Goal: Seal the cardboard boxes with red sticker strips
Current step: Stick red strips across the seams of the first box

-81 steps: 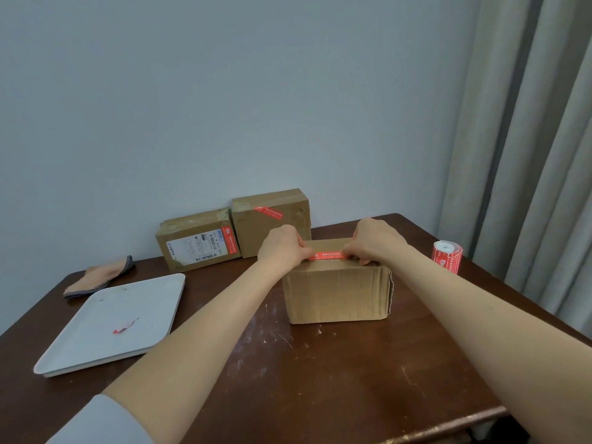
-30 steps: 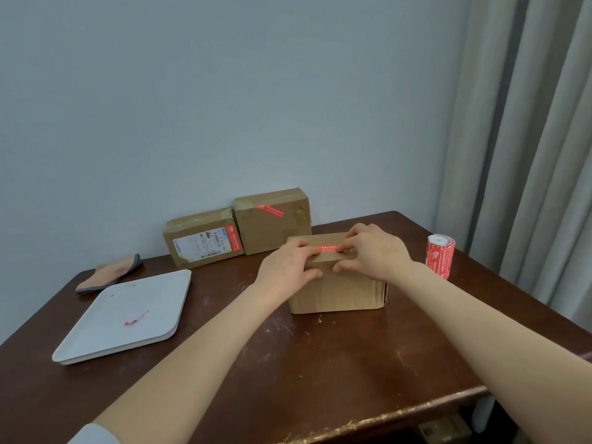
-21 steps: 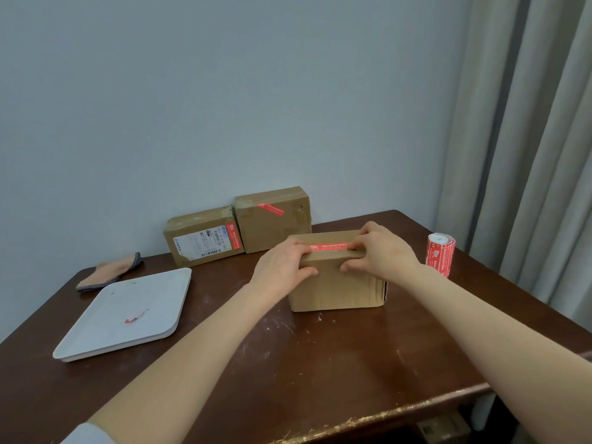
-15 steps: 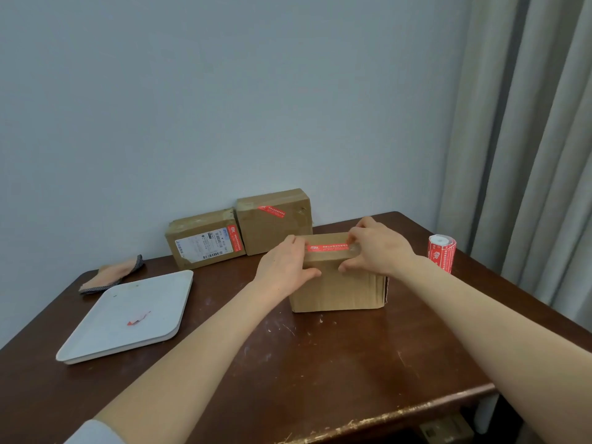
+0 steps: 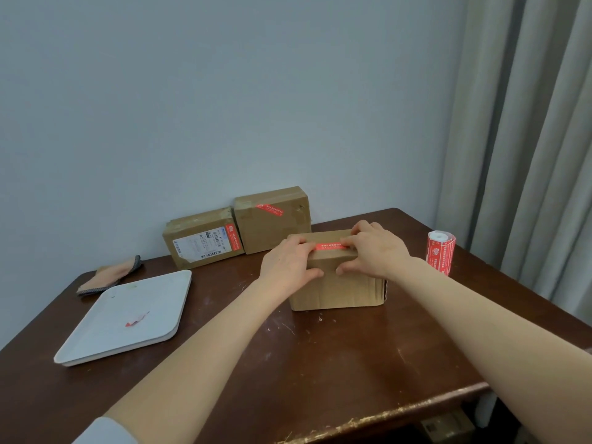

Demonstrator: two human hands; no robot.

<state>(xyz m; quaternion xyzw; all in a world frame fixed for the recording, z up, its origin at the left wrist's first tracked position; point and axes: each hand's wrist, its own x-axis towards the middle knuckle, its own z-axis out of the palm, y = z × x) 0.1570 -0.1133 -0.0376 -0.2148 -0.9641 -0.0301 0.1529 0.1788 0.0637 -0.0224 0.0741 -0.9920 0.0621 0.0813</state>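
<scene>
You're pressing the red strip [image 5: 330, 246] flat atop the centre box [image 5: 336, 290]; left hand [image 5: 288, 267] and right hand [image 5: 374, 251] are each pinching its top edge, fingers covering the strip ends. Next, likely: rubbing outward, then releasing.

The table [image 5: 320, 363] is being shown as dark varnished wood, its sheen being broken by pale scratches and a chipped front edge. The front box [image 5: 336, 288] is being seen as matt brown cardboard, faintly ribbed. The sticker strip [image 5: 330, 246] is being presented as smooth red paper. Shiny brown tape [image 5: 245, 208] is being noted on the rear boxes [image 5: 272, 232], and a white paper label [image 5: 198, 246] on one. The tray [image 5: 144, 299] is being seen as smooth white plastic; the rag [image 5: 109, 277] as woven cloth; the curtain [image 5: 528, 155] as matt fabric.
</scene>
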